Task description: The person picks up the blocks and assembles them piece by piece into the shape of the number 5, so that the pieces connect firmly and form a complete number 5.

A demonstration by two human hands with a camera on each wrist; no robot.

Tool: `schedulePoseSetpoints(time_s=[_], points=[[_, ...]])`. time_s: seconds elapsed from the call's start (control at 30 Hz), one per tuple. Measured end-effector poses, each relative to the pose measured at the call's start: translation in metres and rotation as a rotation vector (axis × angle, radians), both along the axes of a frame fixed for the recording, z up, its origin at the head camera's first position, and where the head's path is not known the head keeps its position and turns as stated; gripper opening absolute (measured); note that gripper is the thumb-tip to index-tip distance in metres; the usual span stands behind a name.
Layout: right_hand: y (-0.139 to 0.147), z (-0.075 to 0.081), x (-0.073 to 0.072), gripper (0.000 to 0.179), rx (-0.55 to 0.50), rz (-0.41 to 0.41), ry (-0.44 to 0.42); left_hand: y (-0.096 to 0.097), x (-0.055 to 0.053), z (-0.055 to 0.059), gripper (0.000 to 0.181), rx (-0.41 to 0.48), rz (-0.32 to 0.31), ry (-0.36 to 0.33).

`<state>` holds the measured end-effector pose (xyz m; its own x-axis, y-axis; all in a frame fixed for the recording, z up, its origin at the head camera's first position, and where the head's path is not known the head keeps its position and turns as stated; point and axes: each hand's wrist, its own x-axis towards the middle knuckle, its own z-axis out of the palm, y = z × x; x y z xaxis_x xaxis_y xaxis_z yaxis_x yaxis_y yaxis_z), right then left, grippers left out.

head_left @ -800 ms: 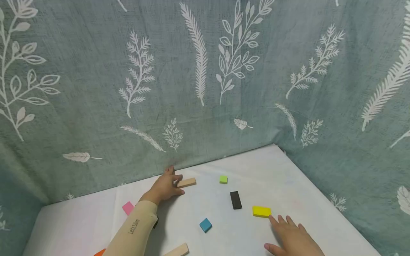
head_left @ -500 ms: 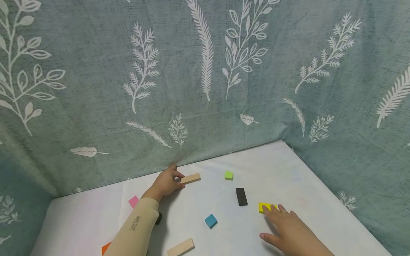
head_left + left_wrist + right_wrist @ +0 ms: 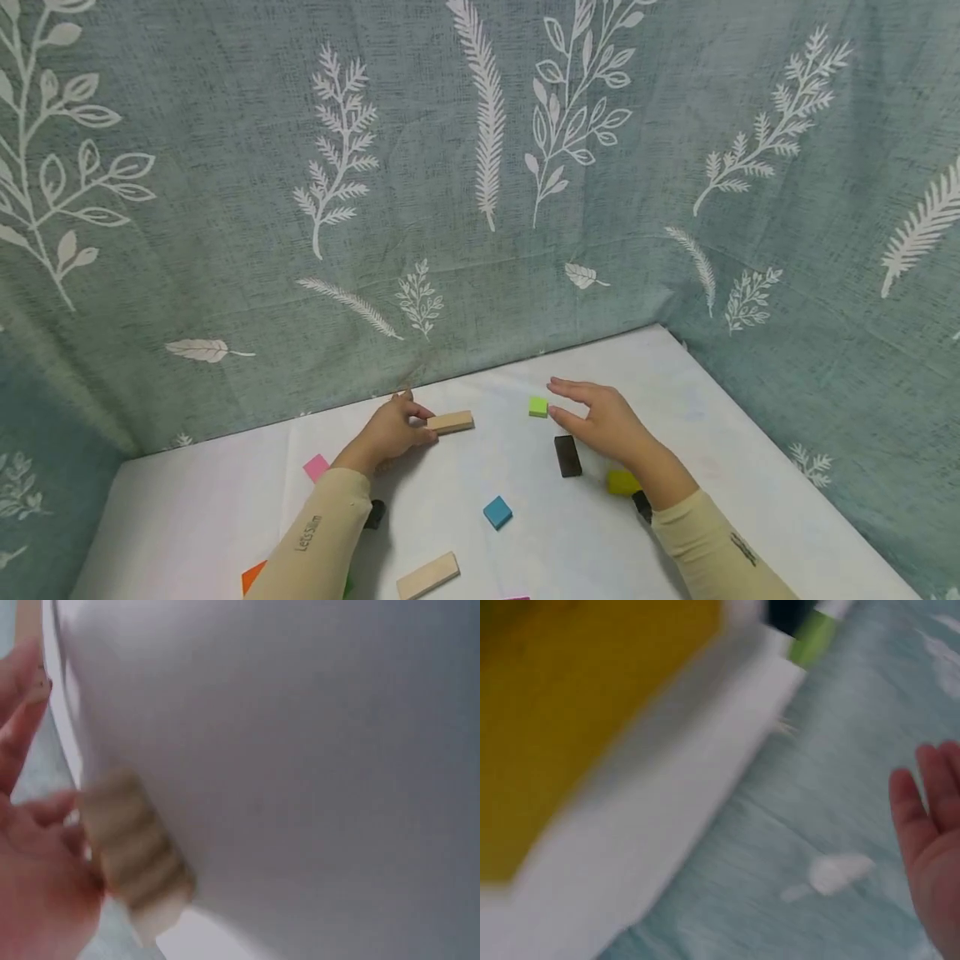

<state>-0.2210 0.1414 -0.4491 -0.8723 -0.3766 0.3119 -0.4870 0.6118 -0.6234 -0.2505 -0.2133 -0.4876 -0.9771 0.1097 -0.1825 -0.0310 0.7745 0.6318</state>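
Note:
My left hand [image 3: 393,429] lies near the back curtain and pinches the left end of a pale wooden block [image 3: 451,422] that rests on the white table [image 3: 712,433]. In the left wrist view that wooden block [image 3: 139,859] sits against the fingers [image 3: 37,862]. My right hand [image 3: 600,419] hovers open, fingers straight, its tips just right of a small green cube [image 3: 537,407]. A black block [image 3: 567,456] lies below the hand, and a yellow block [image 3: 622,482] is half hidden by the wrist. The right wrist view is blurred: yellow block [image 3: 577,712], green cube [image 3: 814,634], straight fingers [image 3: 930,825].
A blue cube [image 3: 497,512], a second wooden block [image 3: 427,575], a pink piece [image 3: 317,467] and an orange piece [image 3: 252,577] lie on the table. A leaf-patterned green curtain [image 3: 480,208] closes the back and right sides.
My right hand has left the yellow block and moved up and left to beside the green cube. The left hand stays at the wooden block.

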Motion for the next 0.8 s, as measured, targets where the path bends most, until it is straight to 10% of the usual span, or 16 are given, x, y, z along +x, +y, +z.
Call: schedulePoseSetpoints(time_s=[0.5,0.8], points=[[-0.024,-0.023,-0.051,0.064,0.424,-0.012,-0.265,0.024,0.007,0.004,0.030,-0.111,0.075,0.081],[-0.029,-0.037,-0.066,0.043,0.524,-0.017,-0.239,0.024,0.009,-0.002,0.026,-0.094,0.054,0.058]])
